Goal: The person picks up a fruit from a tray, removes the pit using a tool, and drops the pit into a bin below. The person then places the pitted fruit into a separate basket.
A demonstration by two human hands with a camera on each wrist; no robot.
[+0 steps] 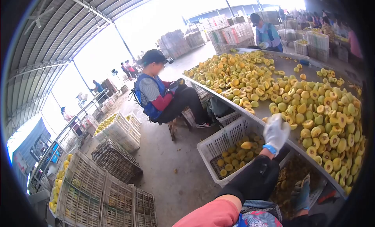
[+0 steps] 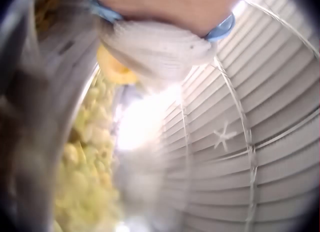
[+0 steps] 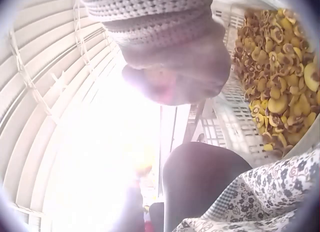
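the white-gloved left hand grips a yellow fruit by the table's edge, right of center in the head view; its fingers are blurred. the gloved right hand is at lower right, near a basket of fruit pieces; i cannot tell whether it pinches anything. halved fruits are heaped at upper right, with more in a crate left of the left hand.

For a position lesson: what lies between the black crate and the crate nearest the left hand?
Floor with a few small scraps, in the head view.
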